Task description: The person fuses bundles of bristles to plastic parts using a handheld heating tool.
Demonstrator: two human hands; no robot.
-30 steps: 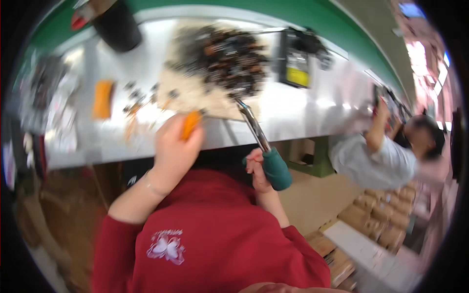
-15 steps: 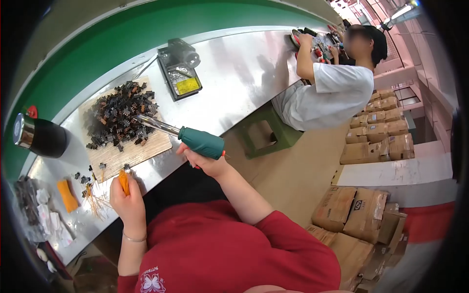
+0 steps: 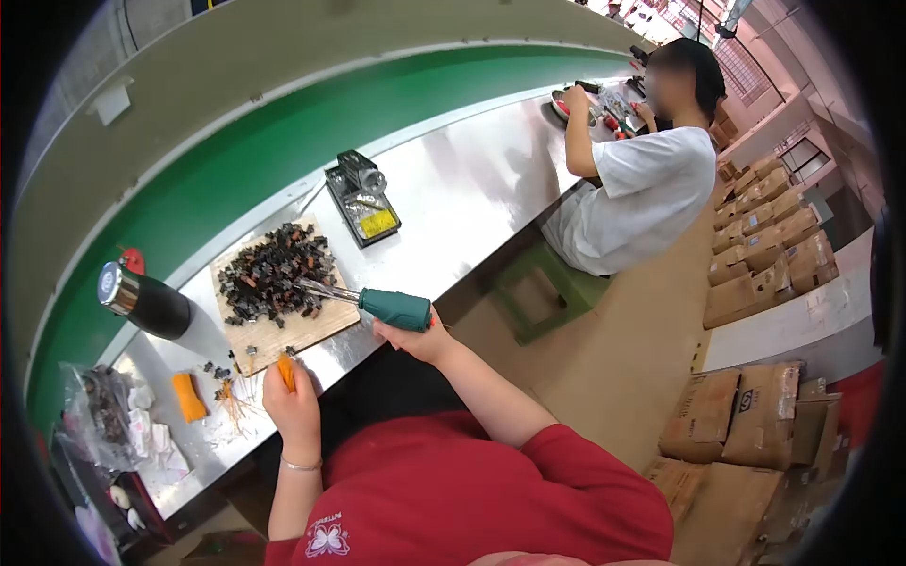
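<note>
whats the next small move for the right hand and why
Probably swing the green-handled tool left toward the orange bundle in the left hand: the right hand has the tool's metal tip at the pile of dark parts, apart from that bundle.

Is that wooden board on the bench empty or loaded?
Loaded: the wooden board holds a heap of small dark parts, with bare wood along its near edge.

Deep-red top [image 3: 491, 481] is worn; it is marked with white butterfly print [image 3: 327, 541], small lettering [image 3: 328, 519] above. Left wrist [image 3: 302, 451] is ringed by thin silvery bracelet [image 3: 300, 465].
</note>
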